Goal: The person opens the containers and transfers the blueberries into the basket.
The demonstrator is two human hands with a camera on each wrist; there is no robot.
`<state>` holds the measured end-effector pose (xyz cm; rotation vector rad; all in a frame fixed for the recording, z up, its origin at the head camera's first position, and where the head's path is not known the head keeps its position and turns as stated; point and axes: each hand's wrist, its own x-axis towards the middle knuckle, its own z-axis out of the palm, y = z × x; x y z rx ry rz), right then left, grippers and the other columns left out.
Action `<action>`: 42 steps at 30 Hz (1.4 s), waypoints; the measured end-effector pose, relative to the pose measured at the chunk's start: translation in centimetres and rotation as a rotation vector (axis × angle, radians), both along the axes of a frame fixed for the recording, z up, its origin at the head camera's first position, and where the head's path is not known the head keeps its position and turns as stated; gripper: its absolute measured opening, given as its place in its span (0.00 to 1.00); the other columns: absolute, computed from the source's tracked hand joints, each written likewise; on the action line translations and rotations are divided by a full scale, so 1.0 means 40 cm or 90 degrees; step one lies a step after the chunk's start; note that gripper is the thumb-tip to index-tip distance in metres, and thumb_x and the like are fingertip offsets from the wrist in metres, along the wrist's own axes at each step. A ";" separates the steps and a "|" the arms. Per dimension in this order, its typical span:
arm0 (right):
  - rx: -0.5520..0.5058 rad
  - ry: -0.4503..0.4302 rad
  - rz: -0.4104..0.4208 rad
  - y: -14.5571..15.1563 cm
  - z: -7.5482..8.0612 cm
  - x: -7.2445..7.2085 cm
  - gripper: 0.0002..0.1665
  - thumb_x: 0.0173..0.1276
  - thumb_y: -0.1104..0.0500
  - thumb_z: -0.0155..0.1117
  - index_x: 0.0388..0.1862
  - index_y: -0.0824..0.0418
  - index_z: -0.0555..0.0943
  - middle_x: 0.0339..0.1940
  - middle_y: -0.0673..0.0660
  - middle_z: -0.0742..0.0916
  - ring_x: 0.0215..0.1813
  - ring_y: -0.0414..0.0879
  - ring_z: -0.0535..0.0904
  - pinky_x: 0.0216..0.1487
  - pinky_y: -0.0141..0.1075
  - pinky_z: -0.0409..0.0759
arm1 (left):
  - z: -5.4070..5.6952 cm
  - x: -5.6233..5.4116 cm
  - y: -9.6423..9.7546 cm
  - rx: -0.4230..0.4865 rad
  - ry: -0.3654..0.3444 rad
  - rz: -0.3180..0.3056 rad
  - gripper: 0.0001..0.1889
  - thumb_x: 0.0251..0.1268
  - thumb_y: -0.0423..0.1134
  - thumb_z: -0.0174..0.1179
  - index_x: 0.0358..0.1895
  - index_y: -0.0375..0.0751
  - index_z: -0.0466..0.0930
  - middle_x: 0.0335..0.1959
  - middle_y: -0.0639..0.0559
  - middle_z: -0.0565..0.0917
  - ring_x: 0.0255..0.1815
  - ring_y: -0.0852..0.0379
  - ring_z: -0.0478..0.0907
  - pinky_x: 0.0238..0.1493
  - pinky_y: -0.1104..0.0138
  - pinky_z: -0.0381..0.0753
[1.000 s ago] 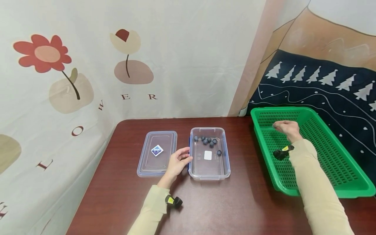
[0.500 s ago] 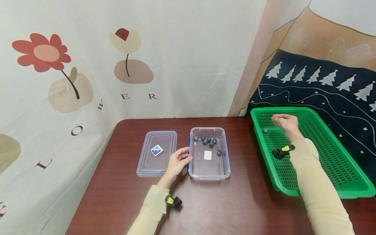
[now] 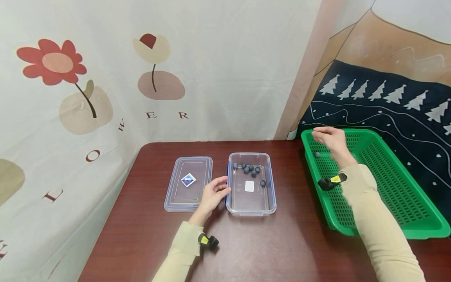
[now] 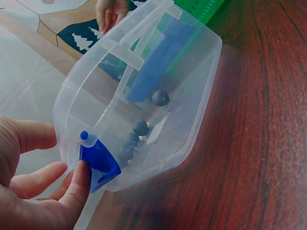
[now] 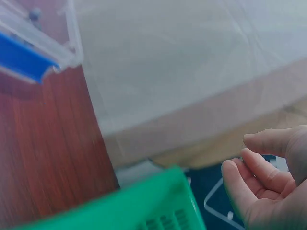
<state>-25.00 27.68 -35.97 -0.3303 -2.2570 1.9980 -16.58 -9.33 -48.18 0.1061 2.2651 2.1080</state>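
A clear plastic food container (image 3: 246, 203) stands lidless on the table with several blueberries (image 3: 262, 183) in it, mostly toward its far end. My left hand (image 3: 212, 197) rests against its left wall. In the left wrist view, the fingertips touch the blue latch (image 4: 100, 165) and the thumb lies by the rim. My right hand (image 3: 331, 143) hovers above the far left part of the green basket (image 3: 322, 203), its fingers loosely bent with nothing between them, as the right wrist view also shows. One blueberry (image 3: 317, 154) lies in the basket near its far left corner.
The container's clear lid (image 3: 179, 196), with a blue-and-white sticker, lies flat on the brown wooden table (image 3: 141, 235) left of the container. Printed cloth (image 3: 229, 98) hangs behind the table and along the left. The basket stands close to the dark cloth at right.
My right hand has lifted and moved left and away inside the basket's area. A blueberry has come into view on the basket floor. The left hand keeps its place at the container.
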 end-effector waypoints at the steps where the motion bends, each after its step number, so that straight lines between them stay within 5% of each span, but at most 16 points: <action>1: 0.010 0.000 0.009 -0.011 0.002 0.001 0.06 0.62 0.63 0.64 0.39 0.60 0.81 0.31 0.40 0.80 0.32 0.30 0.80 0.39 0.23 0.78 | 0.002 0.000 0.001 -0.004 -0.006 0.001 0.21 0.56 0.25 0.61 0.55 0.24 0.73 0.51 0.31 0.77 0.47 0.43 0.77 0.41 0.69 0.78; 7: 0.098 -0.010 0.060 -0.076 0.009 0.009 0.20 0.65 0.58 0.63 0.52 0.68 0.76 0.33 0.39 0.81 0.35 0.30 0.80 0.50 0.30 0.76 | 0.008 0.000 0.003 -0.002 -0.022 0.000 0.21 0.57 0.23 0.60 0.56 0.22 0.71 0.53 0.29 0.76 0.49 0.40 0.76 0.39 0.73 0.76; 12: 0.083 0.019 0.093 -0.127 0.007 0.023 0.23 0.65 0.63 0.62 0.54 0.77 0.73 0.29 0.40 0.82 0.31 0.28 0.79 0.45 0.26 0.77 | 0.006 -0.002 0.004 0.001 -0.019 0.008 0.21 0.56 0.23 0.60 0.55 0.23 0.72 0.52 0.30 0.76 0.48 0.42 0.77 0.39 0.75 0.75; 18: 0.132 0.007 0.113 -0.181 -0.001 0.046 0.20 0.65 0.62 0.62 0.53 0.73 0.76 0.36 0.50 0.82 0.35 0.37 0.79 0.43 0.26 0.78 | 0.005 -0.002 0.004 0.001 -0.021 0.008 0.21 0.56 0.23 0.60 0.55 0.23 0.72 0.52 0.30 0.76 0.48 0.42 0.76 0.38 0.75 0.74; 23: 0.190 -0.010 0.123 -0.228 -0.018 0.059 0.19 0.65 0.60 0.62 0.51 0.69 0.78 0.47 0.64 0.82 0.44 0.49 0.75 0.46 0.35 0.75 | 0.042 0.014 0.006 0.003 -0.018 0.002 0.21 0.56 0.21 0.58 0.54 0.20 0.71 0.51 0.27 0.76 0.47 0.40 0.76 0.38 0.76 0.74; 27: 0.216 -0.016 0.133 -0.266 -0.037 0.070 0.19 0.64 0.59 0.63 0.51 0.68 0.79 0.50 0.66 0.82 0.48 0.54 0.75 0.50 0.43 0.74 | 0.083 0.032 0.012 -0.009 -0.020 0.002 0.20 0.57 0.21 0.57 0.54 0.18 0.70 0.51 0.26 0.75 0.48 0.38 0.75 0.38 0.77 0.74; 30: 0.219 -0.018 0.135 -0.290 -0.053 0.081 0.18 0.64 0.60 0.63 0.51 0.68 0.80 0.49 0.65 0.83 0.48 0.55 0.77 0.51 0.45 0.75 | 0.090 0.035 0.013 -0.014 -0.027 0.004 0.20 0.57 0.22 0.57 0.55 0.19 0.70 0.52 0.27 0.75 0.49 0.38 0.75 0.39 0.77 0.73; 42: 0.167 0.005 0.100 -0.373 -0.118 0.127 0.17 0.61 0.65 0.65 0.49 0.70 0.80 0.43 0.64 0.85 0.43 0.51 0.80 0.42 0.32 0.78 | 0.000 -0.003 0.005 -0.003 -0.014 0.011 0.21 0.56 0.23 0.60 0.55 0.23 0.72 0.51 0.31 0.77 0.46 0.46 0.77 0.39 0.74 0.75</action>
